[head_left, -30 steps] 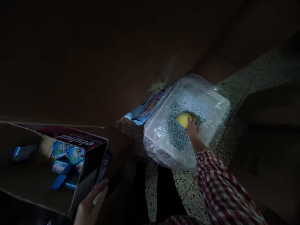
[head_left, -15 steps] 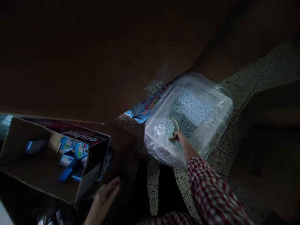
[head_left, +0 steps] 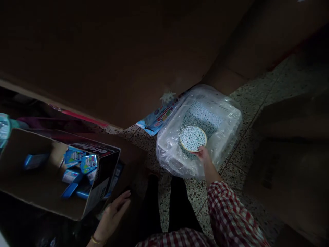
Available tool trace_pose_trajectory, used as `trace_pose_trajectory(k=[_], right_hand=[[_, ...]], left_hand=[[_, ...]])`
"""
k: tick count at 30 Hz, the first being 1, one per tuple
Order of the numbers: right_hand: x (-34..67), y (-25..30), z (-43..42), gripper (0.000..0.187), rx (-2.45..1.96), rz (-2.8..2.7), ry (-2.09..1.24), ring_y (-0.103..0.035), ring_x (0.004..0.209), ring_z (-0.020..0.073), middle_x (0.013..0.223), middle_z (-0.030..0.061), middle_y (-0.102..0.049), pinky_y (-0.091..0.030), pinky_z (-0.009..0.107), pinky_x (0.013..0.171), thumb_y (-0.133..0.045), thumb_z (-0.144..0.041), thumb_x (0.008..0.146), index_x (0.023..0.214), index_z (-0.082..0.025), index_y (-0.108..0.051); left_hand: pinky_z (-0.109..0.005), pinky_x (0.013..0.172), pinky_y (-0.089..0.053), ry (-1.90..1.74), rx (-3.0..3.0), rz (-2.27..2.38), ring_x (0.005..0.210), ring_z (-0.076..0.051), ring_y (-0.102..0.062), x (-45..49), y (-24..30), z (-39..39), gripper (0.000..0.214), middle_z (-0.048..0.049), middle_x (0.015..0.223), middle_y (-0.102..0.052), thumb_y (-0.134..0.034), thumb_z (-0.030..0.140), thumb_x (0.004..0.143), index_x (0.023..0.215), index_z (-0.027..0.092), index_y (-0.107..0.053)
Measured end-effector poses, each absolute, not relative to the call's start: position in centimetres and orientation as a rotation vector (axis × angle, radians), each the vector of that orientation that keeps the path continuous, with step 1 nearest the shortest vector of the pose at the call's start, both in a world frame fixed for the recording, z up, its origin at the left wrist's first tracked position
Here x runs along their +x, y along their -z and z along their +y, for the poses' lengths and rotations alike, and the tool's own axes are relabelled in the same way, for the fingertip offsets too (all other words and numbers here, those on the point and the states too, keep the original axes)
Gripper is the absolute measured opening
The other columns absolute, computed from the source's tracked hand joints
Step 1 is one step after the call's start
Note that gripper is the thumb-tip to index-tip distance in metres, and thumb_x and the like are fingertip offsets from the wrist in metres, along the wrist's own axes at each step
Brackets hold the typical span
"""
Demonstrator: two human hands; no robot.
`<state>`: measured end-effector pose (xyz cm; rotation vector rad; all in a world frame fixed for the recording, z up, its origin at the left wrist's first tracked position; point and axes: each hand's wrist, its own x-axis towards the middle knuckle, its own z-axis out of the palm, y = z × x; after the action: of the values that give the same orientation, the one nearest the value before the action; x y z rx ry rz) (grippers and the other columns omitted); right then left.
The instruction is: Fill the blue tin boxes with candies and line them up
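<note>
My right hand (head_left: 203, 154) grips the near rim of a round, yellow-rimmed bowl (head_left: 193, 138) heaped with small pale blue-white pellets. The bowl is held level above a white crate (head_left: 231, 118) lined with clear plastic, where more of the same pellets (head_left: 205, 113) lie. What the underside of the bowl touches is hidden. Low on the left, my left hand (head_left: 114, 210) hangs with its fingers stretched out and nothing in it, near the corner of an open cardboard box (head_left: 33, 202).
Small blue packets (head_left: 74, 156) lie inside the cardboard box. A blue printed bag (head_left: 161, 116) marked "Windmill" rests against the crate's left side. Large brown cartons (head_left: 102, 61) fill the far side, and a dark carton (head_left: 285, 171) stands right. Speckled floor tiles (head_left: 239, 164) show between.
The bowl has gone from tilted in the pellets to level and heaped full, lifted by my right hand. My left hand stays almost in place. The view has shifted slightly.
</note>
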<state>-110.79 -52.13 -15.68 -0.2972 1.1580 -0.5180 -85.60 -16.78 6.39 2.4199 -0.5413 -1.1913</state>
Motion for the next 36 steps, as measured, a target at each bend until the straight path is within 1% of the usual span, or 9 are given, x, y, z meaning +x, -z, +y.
trace_pose_trajectory(k=[5,9,14,19,23,27,29,32,36], right_hand=[[-112.8,11.8,-51.8,0.054,-0.299,1.170,0.592,-0.063,0.079,0.0213,0.088,-0.0034,-0.068,-0.056,0.037,0.061,-0.053,-0.017,0.048,0.101,-0.025,-0.056],[-114.0,8.6,-51.0,0.062,-0.332,1.151,0.592,-0.064,0.080,0.0233,0.083,-0.0025,-0.069,-0.055,0.043,0.067,-0.053,-0.016,0.046,0.107,-0.026,-0.057],[-113.6,4.5,-49.2,0.061,-0.381,1.087,0.498,-0.064,0.083,0.0241,0.079,-0.0013,-0.070,-0.053,0.047,0.072,-0.053,-0.015,0.048,0.107,-0.026,-0.058],[-110.3,0.4,-46.8,0.053,-0.430,1.067,0.349,-0.064,0.077,0.0214,0.076,-0.0038,-0.069,-0.055,0.041,0.066,-0.055,-0.015,0.047,0.099,-0.025,-0.060],[-105.5,-1.8,-44.6,0.045,-0.530,1.004,0.204,-0.063,0.070,0.0196,0.074,-0.0041,-0.068,-0.055,0.035,0.058,-0.056,-0.015,0.048,0.092,-0.025,-0.061],[-98.5,-3.4,-42.1,0.033,-0.631,0.930,0.059,-0.063,0.065,0.0199,0.073,-0.0025,-0.068,-0.055,0.034,0.053,-0.057,-0.016,0.049,0.080,-0.025,-0.063],[-94.3,-4.3,-40.7,0.030,-0.684,0.884,-0.025,-0.064,0.067,0.0206,0.074,-0.0023,-0.069,-0.055,0.036,0.055,-0.057,-0.017,0.050,0.078,-0.025,-0.063],[-87.2,-6.1,-38.3,0.043,-0.735,0.815,-0.125,-0.065,0.075,0.0229,0.082,-0.0019,-0.069,-0.056,0.041,0.060,-0.056,-0.018,0.051,0.093,-0.028,-0.063],[-76.0,-8.8,-35.4,0.058,-0.756,0.726,-0.250,-0.065,0.076,0.0247,0.088,-0.0002,-0.069,-0.055,0.047,0.061,-0.057,-0.017,0.052,0.108,-0.030,-0.058]], left_hand=[[-0.030,0.087,-0.053,1.167,2.393,-0.561,0.097,-0.021,-0.064,-85.2,-7.1,-15.9,0.047,-0.0060,0.108,-0.067,-0.055,0.049,0.071,0.107,0.018,-0.061],[-0.032,0.089,-0.051,1.137,2.332,-0.568,0.098,-0.021,-0.064,-84.9,-7.7,-15.6,0.049,-0.0064,0.105,-0.068,-0.055,0.048,0.071,0.109,0.018,-0.060],[-0.034,0.089,-0.051,1.063,2.282,-0.520,0.095,-0.021,-0.064,-84.5,-9.4,-15.3,0.053,-0.0081,0.102,-0.069,-0.055,0.050,0.070,0.110,0.016,-0.058],[-0.035,0.083,-0.053,0.915,2.238,-0.343,0.087,-0.021,-0.066,-84.2,-11.5,-14.3,0.063,-0.0103,0.100,-0.068,-0.058,0.059,0.064,0.108,0.014,-0.060],[-0.037,0.083,-0.053,0.740,2.204,-0.157,0.086,-0.022,-0.065,-82.8,-13.0,-12.0,0.073,-0.0130,0.100,-0.068,-0.056,0.065,0.062,0.108,0.010,-0.060],[-0.036,0.084,-0.052,0.540,2.161,0.040,0.089,-0.023,-0.064,-79.1,-13.9,-7.9,0.078,-0.0123,0.098,-0.068,-0.056,0.067,0.060,0.111,0.008,-0.058],[-0.036,0.084,-0.051,0.408,2.153,0.133,0.090,-0.023,-0.064,-76.5,-13.8,-5.1,0.078,-0.0133,0.100,-0.067,-0.055,0.067,0.061,0.111,0.007,-0.058],[-0.037,0.088,-0.049,0.219,2.216,0.250,0.097,-0.024,-0.062,-72.3,-13.1,-0.7,0.070,-0.0156,0.109,-0.064,-0.052,0.060,0.068,0.113,0.007,-0.057],[-0.037,0.095,-0.044,0.067,2.458,0.421,0.110,-0.026,-0.055,-66.3,-11.9,4.0,0.055,-0.0169,0.122,-0.056,-0.050,0.038,0.074,0.120,0.007,-0.052]])
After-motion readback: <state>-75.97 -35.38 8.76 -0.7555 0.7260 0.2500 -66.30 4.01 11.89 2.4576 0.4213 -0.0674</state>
